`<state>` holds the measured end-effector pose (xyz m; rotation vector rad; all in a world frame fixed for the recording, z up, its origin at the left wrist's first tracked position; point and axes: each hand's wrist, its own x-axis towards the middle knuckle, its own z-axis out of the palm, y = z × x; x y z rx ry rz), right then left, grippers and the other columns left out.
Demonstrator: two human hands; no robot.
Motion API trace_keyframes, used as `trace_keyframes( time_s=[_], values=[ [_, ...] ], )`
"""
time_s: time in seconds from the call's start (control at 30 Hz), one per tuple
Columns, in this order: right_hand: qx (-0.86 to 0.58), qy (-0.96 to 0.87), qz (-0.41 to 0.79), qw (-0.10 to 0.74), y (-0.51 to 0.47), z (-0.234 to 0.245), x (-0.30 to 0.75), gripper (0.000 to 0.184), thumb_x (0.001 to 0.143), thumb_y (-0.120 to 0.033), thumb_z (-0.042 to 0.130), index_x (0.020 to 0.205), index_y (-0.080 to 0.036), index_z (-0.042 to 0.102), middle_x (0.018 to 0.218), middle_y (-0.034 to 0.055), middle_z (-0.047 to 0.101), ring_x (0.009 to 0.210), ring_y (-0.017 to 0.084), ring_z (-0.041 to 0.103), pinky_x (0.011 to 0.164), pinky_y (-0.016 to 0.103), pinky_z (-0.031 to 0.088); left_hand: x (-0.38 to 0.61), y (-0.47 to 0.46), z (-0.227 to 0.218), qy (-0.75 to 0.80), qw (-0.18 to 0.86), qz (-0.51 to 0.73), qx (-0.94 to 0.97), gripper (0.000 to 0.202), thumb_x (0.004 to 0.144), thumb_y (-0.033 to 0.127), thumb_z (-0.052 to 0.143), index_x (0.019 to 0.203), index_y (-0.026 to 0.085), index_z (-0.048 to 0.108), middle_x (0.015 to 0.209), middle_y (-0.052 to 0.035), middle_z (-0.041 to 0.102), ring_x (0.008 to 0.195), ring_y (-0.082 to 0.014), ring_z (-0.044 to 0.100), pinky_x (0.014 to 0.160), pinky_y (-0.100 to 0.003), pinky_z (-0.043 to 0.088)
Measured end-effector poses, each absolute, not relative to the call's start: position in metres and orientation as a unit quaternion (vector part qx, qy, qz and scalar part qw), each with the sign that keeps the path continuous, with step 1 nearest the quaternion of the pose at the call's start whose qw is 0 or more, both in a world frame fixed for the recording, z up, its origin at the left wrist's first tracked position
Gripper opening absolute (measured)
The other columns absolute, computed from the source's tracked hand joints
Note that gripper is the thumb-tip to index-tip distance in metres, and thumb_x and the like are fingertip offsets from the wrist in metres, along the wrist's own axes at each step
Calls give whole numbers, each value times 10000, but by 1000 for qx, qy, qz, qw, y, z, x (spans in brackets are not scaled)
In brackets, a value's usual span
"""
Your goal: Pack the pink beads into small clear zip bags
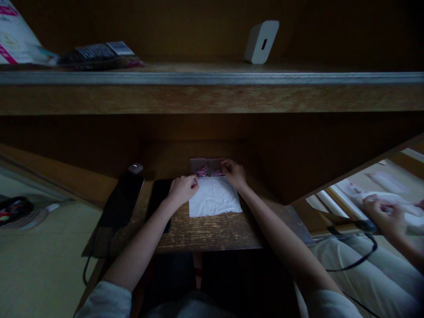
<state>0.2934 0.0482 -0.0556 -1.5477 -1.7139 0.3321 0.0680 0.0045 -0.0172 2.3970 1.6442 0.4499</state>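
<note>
A crumpled white tissue or cloth lies spread on the worn wooden desk. At its far edge rest small clear bags with little pink pieces, perhaps beads, inside. My left hand is closed, its curled fingertips at the tissue's left far corner; whatever they hold is too small to name. Over the right end of the bags, my right hand is closed in a pinch. Its fingertips hide what is between them.
A black phone lies under my left forearm, beside a dark flat pouch and a small white case. Overhead, a shelf carries a white charger and a snack packet. Beyond the right partition, another person's hand shows.
</note>
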Motion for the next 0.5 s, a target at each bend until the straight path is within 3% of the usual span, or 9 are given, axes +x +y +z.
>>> trace_keyframes(
  time_s=[0.13, 0.27, 0.37, 0.5],
  values=[
    [-616, -655, 128, 420, 44, -51, 293, 188, 811, -319, 519, 918, -211, 630, 741, 31, 643, 643, 165, 578, 591, 265, 400, 65, 5, -18, 557, 98, 139, 813, 127, 786, 223, 522, 837, 220, 639, 750, -37, 679, 664, -199, 626, 582, -259, 379],
    [-579, -604, 191, 514, 40, -46, 297, 200, 792, -359, 549, 880, -188, 605, 775, 36, 627, 695, 161, 574, 637, 269, 426, 65, 4, -18, 555, 104, 134, 814, 132, 790, 207, 507, 826, 214, 634, 760, -36, 679, 652, -181, 615, 586, -253, 380],
    [-538, -523, 289, 595, 39, -44, 300, 169, 756, -347, 568, 811, -187, 575, 684, 0, 558, 601, 123, 518, 537, 230, 394, 65, 5, -19, 554, 112, 130, 814, 135, 793, 208, 500, 826, 214, 631, 756, -30, 677, 644, -166, 607, 576, -245, 371],
    [-498, -408, 419, 640, 42, -40, 306, 162, 717, -342, 595, 730, -197, 522, 502, -72, 366, 408, 65, 324, 376, 189, 230, 64, 6, -21, 561, 115, 122, 811, 123, 787, 222, 504, 815, 216, 623, 735, -19, 667, 648, -164, 608, 557, -243, 355]
  ],
)
